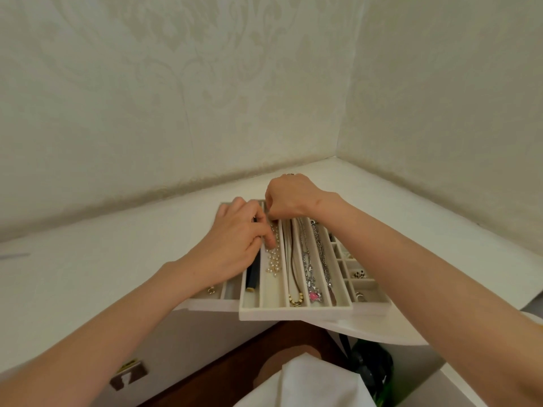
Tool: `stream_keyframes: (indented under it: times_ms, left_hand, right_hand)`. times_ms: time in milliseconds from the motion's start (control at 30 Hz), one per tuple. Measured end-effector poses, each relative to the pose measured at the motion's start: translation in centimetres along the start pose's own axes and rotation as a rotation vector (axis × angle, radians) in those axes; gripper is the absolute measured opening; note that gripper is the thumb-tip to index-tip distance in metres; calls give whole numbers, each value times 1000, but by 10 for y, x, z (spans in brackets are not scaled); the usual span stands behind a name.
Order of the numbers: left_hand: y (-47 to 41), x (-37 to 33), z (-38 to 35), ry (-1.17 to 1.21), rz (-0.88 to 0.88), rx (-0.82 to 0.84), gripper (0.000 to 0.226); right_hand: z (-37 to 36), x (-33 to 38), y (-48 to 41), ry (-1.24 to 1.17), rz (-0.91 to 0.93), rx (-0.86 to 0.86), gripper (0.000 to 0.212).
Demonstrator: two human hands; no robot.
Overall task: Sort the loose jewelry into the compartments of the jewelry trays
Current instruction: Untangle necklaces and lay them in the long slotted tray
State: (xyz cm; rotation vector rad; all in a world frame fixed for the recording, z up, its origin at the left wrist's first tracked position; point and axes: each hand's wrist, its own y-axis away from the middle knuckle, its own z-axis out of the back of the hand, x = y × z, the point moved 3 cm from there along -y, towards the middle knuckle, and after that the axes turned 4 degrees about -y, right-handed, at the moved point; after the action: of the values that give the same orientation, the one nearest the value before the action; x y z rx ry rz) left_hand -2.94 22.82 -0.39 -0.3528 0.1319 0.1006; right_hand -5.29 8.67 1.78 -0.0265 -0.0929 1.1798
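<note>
a pearl necklace (273, 259) lies in one slot of the long tray (293, 314), pinched midway by the left hand (238, 236) and, it seems, at its far end by the right hand (291, 198). just right of the grip, chains (320, 254) fill neighbouring slots. a tugged strand could jump the divider and tangle. nearer than the grip, the tray overhangs the table (147, 245) edge, so a hard press might tip it.

Bare forearms angle in from near left and near right, converging. Left hand (241, 233) palm down, index and thumb pinching pearl strand (272, 261). Right hand (289, 198) just beyond, knuckles up, fingers curled under, tips hidden.
</note>
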Motion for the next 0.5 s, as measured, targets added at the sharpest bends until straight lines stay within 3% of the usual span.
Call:
stream_keyframes:
  times_ms: [167, 500]
  left_hand:
    - [-9, -3, 0, -32, 32, 51, 37]
    - [1, -6, 4, 185, 56, 174, 39]
  right_hand:
    - [-2, -7, -1, -65, -24, 35, 17]
    - [-3, -2, -6, -57, -15, 39, 19]
